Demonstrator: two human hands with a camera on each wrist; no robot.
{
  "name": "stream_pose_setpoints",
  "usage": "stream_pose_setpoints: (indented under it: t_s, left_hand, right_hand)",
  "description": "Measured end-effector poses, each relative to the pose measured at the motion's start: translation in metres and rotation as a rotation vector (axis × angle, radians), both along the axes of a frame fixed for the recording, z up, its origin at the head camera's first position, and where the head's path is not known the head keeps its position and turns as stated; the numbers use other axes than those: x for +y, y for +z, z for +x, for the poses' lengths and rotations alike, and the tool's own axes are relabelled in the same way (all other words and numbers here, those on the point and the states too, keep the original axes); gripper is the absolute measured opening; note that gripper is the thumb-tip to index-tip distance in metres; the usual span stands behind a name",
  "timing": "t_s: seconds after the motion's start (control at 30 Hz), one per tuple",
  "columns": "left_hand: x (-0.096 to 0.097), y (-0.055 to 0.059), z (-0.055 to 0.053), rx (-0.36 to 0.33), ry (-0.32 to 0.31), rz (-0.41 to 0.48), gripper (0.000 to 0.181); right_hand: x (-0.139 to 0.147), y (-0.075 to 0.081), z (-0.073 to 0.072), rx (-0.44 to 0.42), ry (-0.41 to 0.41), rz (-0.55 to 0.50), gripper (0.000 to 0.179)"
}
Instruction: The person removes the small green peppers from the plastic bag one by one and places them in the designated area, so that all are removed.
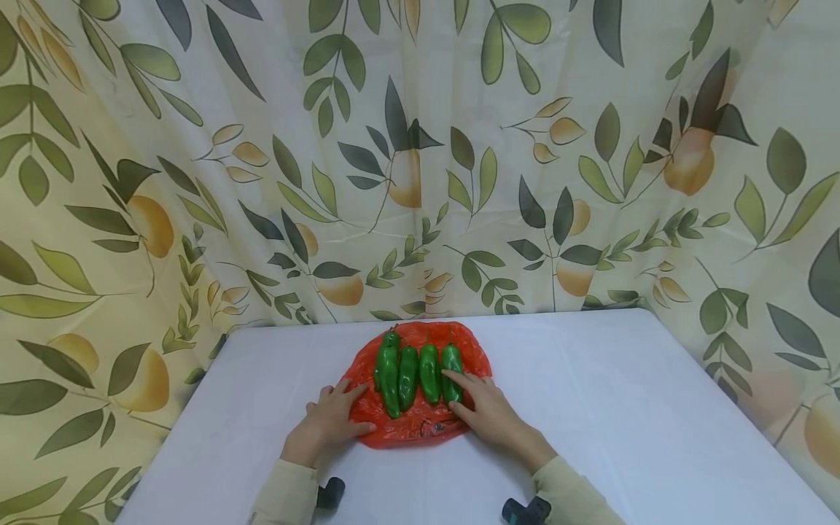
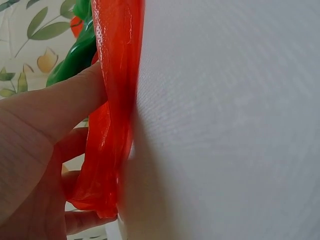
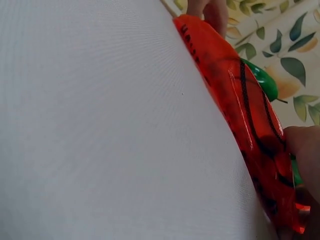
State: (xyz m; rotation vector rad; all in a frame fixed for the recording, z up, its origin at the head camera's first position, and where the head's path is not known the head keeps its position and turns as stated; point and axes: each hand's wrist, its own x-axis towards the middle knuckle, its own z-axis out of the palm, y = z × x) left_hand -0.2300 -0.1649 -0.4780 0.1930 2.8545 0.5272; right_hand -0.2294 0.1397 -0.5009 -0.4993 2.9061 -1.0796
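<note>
Several long green chili peppers (image 1: 408,375) lie side by side, stems away from me, on a crumpled red plastic bag (image 1: 374,436) on the white table. My left hand (image 1: 331,419) rests at the bag's left edge, fingers spread. In the left wrist view its thumb (image 2: 75,100) touches the red plastic, with the other fingers partly behind it. At the bag's right side, my right hand (image 1: 492,412) reaches over the rightmost pepper (image 1: 450,359). Its index finger lies across that pepper and the thumb is by the near end. The right wrist view shows only part of this hand.
White cloth covers the table (image 1: 590,394), whose far edge meets a leaf-and-fruit patterned curtain (image 1: 420,182). The curtain also hangs along both sides. Dark camera mounts (image 1: 527,510) sit at the wrists. Black print marks the bag's near side.
</note>
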Motion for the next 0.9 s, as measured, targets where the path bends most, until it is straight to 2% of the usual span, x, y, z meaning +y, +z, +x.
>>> stream_pose_setpoints:
  t_s: [0.2, 0.53, 0.9]
  left_hand:
    - [0.000, -0.002, -0.001, 0.002, 0.002, 0.009, 0.081]
    - [0.002, -0.005, -0.002, 0.004, 0.014, 0.014, 0.082]
    - [0.003, -0.001, 0.000, 0.011, 0.014, 0.017, 0.081]
  right_hand:
    - [0.000, 0.004, 0.001, 0.006, -0.037, -0.059, 0.058]
    - [0.008, 0.014, -0.003, 0.064, -0.115, -0.099, 0.061]
    - [0.021, 0.033, -0.005, 0.075, -0.120, -0.155, 0.059]
